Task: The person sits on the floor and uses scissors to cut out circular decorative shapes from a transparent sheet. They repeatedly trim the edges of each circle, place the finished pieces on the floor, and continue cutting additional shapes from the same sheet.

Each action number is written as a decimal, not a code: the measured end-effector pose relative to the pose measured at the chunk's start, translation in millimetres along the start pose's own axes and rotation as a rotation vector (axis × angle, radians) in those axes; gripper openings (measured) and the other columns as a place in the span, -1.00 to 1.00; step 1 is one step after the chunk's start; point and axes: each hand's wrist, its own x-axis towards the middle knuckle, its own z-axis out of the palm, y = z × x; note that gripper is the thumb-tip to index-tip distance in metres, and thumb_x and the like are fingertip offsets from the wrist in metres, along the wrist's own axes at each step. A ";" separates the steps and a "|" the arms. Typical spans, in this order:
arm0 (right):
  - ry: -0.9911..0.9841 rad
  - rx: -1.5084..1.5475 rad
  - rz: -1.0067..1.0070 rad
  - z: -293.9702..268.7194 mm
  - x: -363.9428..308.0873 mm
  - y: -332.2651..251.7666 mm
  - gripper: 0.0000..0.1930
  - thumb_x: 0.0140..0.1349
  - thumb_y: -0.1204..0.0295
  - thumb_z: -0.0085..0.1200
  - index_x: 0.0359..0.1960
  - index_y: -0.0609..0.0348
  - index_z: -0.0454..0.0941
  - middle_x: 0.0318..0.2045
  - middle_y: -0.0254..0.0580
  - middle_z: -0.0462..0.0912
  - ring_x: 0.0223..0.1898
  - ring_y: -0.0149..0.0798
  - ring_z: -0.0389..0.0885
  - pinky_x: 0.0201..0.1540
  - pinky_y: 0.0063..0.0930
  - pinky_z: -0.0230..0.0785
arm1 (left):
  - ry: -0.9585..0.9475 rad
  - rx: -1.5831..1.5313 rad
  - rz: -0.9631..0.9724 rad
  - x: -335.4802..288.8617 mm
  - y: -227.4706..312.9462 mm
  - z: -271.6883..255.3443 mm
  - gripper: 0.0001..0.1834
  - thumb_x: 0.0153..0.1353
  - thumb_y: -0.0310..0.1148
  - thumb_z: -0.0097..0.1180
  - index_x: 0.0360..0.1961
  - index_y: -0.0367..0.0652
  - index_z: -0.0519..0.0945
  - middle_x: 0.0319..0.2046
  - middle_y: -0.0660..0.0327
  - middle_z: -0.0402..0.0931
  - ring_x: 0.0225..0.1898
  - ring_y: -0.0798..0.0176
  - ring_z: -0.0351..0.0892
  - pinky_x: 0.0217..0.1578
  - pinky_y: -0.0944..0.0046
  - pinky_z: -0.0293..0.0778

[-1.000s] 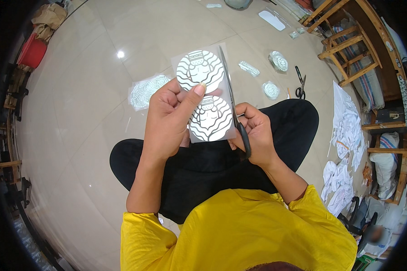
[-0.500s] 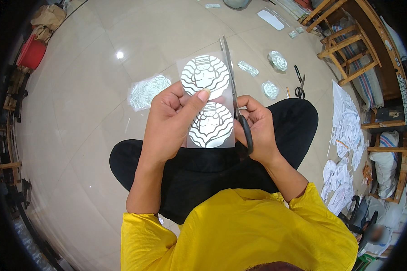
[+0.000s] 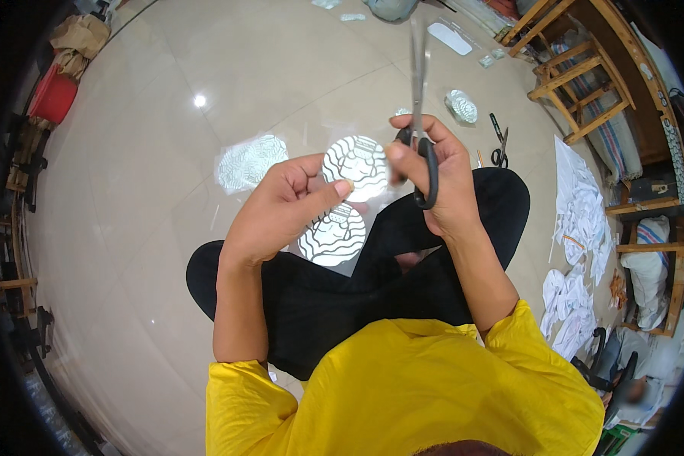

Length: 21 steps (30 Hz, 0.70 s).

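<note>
My left hand (image 3: pixel 277 205) pinches a clear sheet with two round silver-and-black line designs, its thumb lying over the front. The upper round design (image 3: pixel 355 169) and the lower round design (image 3: pixel 332 237) sit one above the other on the sheet, which leans with its top to the right. In my right hand (image 3: pixel 450 171) is a pair of black-handled scissors (image 3: pixel 429 163), blades pointing up and nearly closed, apart from the sheet. The right thumb is close to the sheet's right edge; whether it touches is blurred.
On the tiled floor lie a stack of silver patterned pieces (image 3: pixel 251 162), a silver oval bundle (image 3: pixel 461 107) and a second pair of scissors (image 3: pixel 500 148). White cut scraps (image 3: pixel 581 205) spread along the right, near a wooden stool (image 3: pixel 585 83). A red tub (image 3: pixel 53 95) stands far left.
The scissors have moved up and right, away from the sheet's right edge, and their blades have lifted. The sheet has come lower and tilted, its top leaning right.
</note>
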 end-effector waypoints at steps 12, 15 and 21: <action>0.327 0.180 -0.201 27.2 9.9 21.2 -0.59 0.25 0.56 0.32 0.07 0.29 0.42 -0.39 -0.23 0.64 -0.42 -0.53 0.57 -0.38 -0.66 0.40 | 0.079 -0.053 0.357 17.5 -33.8 28.2 -0.36 0.36 -0.19 0.23 0.33 -0.36 0.38 0.15 0.06 0.57 0.10 0.20 0.63 0.08 0.27 0.53; 0.345 0.081 -0.261 29.0 6.6 27.9 -0.61 0.26 0.60 0.29 0.07 0.29 0.42 -0.35 -0.25 0.65 -0.39 -0.52 0.59 -0.32 -0.64 0.45 | 0.317 0.038 0.387 20.5 -40.4 41.4 -0.41 0.34 -0.16 0.28 0.24 -0.34 0.46 0.04 0.14 0.61 -0.05 0.26 0.66 -0.03 0.31 0.53; 0.125 -0.010 -0.174 21.1 -14.1 36.6 -0.57 0.22 0.62 0.33 0.08 0.30 0.43 -0.39 -0.25 0.67 -0.38 -0.57 0.60 -0.34 -0.75 0.37 | 0.501 -0.450 0.235 24.8 -22.1 39.2 -0.52 0.45 -0.14 0.15 0.12 -0.38 0.49 -0.06 0.03 0.63 -0.09 0.09 0.73 -0.09 0.21 0.66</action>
